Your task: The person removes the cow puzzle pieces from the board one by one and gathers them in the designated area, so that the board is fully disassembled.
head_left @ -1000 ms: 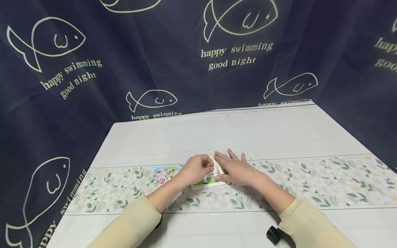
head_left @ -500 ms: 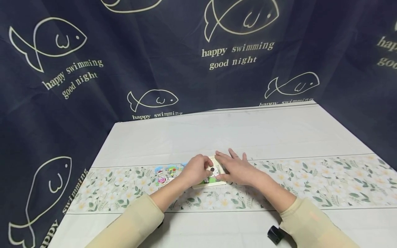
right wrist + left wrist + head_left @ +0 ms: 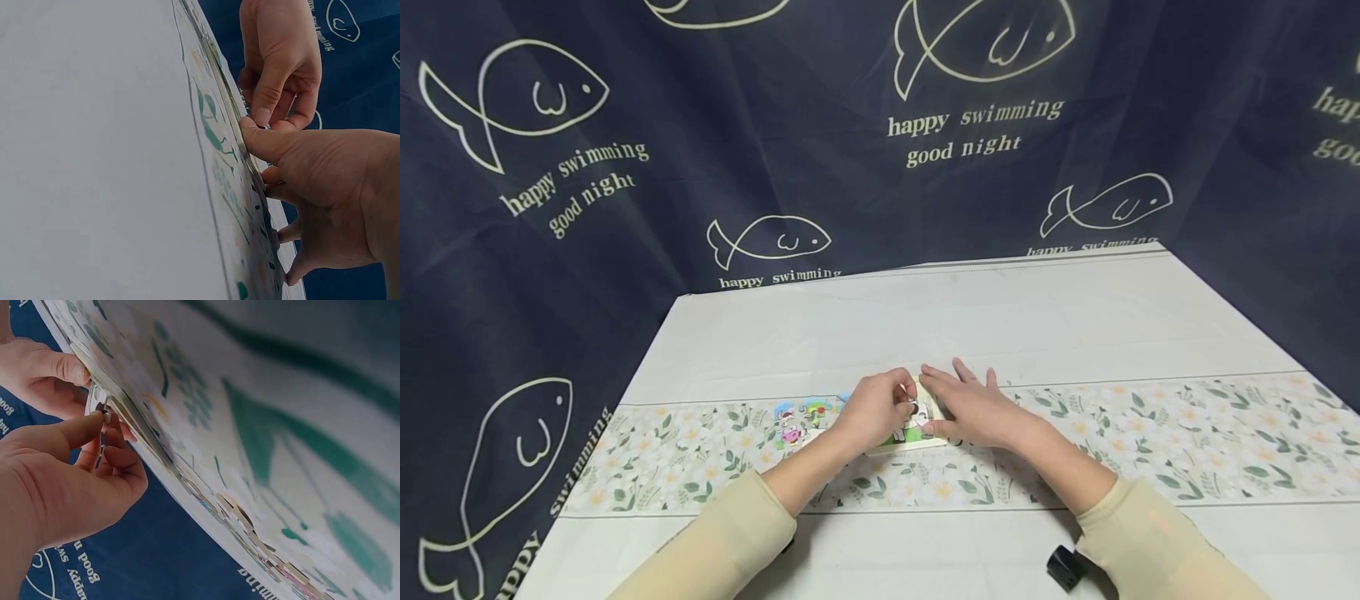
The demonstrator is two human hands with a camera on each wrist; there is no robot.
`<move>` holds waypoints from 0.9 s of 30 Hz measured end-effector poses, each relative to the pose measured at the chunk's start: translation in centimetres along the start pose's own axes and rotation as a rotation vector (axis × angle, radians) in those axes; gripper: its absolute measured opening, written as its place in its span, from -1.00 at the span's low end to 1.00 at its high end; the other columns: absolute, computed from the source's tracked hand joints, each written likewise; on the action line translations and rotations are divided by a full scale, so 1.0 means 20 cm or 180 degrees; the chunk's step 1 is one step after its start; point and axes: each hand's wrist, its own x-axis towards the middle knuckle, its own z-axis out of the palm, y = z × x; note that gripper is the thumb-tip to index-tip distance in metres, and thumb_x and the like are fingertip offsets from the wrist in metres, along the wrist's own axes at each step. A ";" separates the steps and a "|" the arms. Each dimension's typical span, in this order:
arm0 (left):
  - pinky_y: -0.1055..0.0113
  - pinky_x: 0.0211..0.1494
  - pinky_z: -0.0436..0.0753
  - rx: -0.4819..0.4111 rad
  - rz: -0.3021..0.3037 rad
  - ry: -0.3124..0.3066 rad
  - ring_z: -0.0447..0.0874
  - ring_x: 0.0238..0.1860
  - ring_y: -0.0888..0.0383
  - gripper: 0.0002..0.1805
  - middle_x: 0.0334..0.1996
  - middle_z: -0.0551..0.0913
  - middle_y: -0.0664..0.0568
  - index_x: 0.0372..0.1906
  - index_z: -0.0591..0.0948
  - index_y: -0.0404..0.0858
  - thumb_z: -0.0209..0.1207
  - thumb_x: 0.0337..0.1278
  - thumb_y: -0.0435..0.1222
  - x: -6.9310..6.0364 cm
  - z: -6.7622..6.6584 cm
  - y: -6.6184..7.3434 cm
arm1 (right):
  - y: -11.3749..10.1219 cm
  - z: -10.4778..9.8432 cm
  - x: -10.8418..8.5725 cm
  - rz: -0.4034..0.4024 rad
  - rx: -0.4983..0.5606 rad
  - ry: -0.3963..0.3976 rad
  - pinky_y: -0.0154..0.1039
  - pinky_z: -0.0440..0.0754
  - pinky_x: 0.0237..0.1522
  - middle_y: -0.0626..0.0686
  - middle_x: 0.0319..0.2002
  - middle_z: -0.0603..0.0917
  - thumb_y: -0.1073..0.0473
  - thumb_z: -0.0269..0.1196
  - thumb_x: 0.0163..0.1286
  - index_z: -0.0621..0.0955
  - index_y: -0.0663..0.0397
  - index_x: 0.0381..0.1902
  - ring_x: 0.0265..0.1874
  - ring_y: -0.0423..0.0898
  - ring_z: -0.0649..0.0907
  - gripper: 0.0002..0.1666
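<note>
A small jigsaw puzzle board with a pale frame and a green-and-white picture lies on the table's floral band. Over it, my left hand pinches a small white puzzle piece with a dark patch between thumb and index finger. My right hand rests on the board's right side, fingers spread and thumb along the near part. In the right wrist view, the right thumb tip lies close to the left fingers. Much of the board's left part is hidden under my left hand.
Several loose, colourful puzzle pieces lie left of the board, partly behind my left forearm. The white table backs onto a dark blue curtain with fish drawings. A black strap device sits under the right sleeve.
My left fingers shift slightly over the board, the dark patch of the piece coming into view and then being partly covered. The right hand stays in place.
</note>
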 end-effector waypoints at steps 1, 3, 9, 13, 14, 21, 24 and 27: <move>0.40 -0.42 0.48 -0.0029 -0.0004 0.0000 0.48 -0.52 0.26 -0.87 -0.50 0.57 0.16 -0.26 0.58 -0.16 0.27 0.30 -0.43 0.00 0.00 0.00 | 0.00 0.00 0.00 0.0001 -0.0004 0.0003 0.66 -0.12 0.21 0.08 0.56 0.19 -0.24 0.28 0.39 0.29 0.09 0.54 0.50 0.42 0.03 -0.07; 0.40 -0.43 0.48 -0.0096 -0.0010 0.0001 0.48 -0.52 0.26 -0.87 -0.50 0.58 0.16 -0.26 0.57 -0.16 0.26 0.31 -0.44 0.00 0.00 0.00 | 0.00 0.00 0.00 0.0003 -0.0012 0.0007 0.66 -0.11 0.20 0.08 0.56 0.19 -0.24 0.28 0.39 0.30 0.09 0.53 0.50 0.42 0.04 -0.07; 0.37 -0.40 0.49 -0.0240 -0.0155 0.0080 0.50 -0.45 0.23 -0.86 -0.44 0.57 0.14 -0.26 0.55 -0.15 0.24 0.33 -0.44 0.00 -0.01 -0.03 | 0.00 0.00 0.00 0.0008 -0.0012 -0.0009 0.65 -0.12 0.22 0.07 0.57 0.18 -0.22 0.29 0.40 0.29 0.07 0.54 0.50 0.41 0.02 -0.08; 0.35 -0.42 0.51 -0.0357 -0.0293 0.0064 0.52 -0.42 0.20 -0.87 -0.42 0.57 0.13 -0.25 0.55 -0.16 0.22 0.35 -0.44 0.00 -0.03 -0.04 | 0.00 0.00 -0.01 0.0016 -0.0001 -0.0020 0.65 -0.14 0.22 0.07 0.57 0.17 -0.22 0.30 0.39 0.29 0.07 0.54 0.51 0.41 0.01 -0.07; 0.35 -0.43 0.52 -0.0398 -0.0322 0.0054 0.53 -0.42 0.19 -0.88 -0.41 0.58 0.11 -0.25 0.55 -0.16 0.22 0.35 -0.44 0.00 -0.03 -0.05 | 0.00 0.00 -0.01 0.0015 -0.0001 -0.0023 0.65 -0.14 0.22 0.07 0.57 0.17 -0.22 0.29 0.39 0.29 0.07 0.54 0.51 0.41 0.01 -0.07; 0.31 -0.42 0.57 -0.0587 -0.0409 0.0112 0.55 -0.41 0.16 -0.92 -0.38 0.59 0.07 -0.22 0.57 -0.20 0.21 0.37 -0.43 -0.01 -0.08 -0.08 | -0.02 0.00 0.00 0.0049 -0.0026 -0.0044 0.63 -0.15 0.24 0.06 0.58 0.15 -0.22 0.30 0.38 0.28 0.07 0.55 0.51 0.39 0.00 -0.06; 0.30 -0.40 0.58 -0.0626 -0.0429 0.0115 0.54 -0.42 0.16 -0.93 -0.39 0.59 0.07 -0.23 0.56 -0.21 0.21 0.37 -0.42 -0.02 -0.09 -0.09 | -0.02 0.00 0.00 0.0062 -0.0031 -0.0046 0.62 -0.15 0.24 0.05 0.58 0.15 -0.21 0.31 0.38 0.27 0.07 0.55 0.51 0.39 -0.01 -0.06; 0.28 -0.38 0.55 -0.0636 -0.0458 0.0122 0.52 -0.42 0.15 -0.94 -0.41 0.58 0.07 -0.22 0.57 -0.22 0.22 0.36 -0.42 -0.03 -0.10 -0.11 | -0.01 0.00 0.00 0.0075 -0.0035 -0.0039 0.62 -0.15 0.24 0.05 0.58 0.15 -0.21 0.31 0.37 0.27 0.06 0.55 0.51 0.39 0.00 -0.06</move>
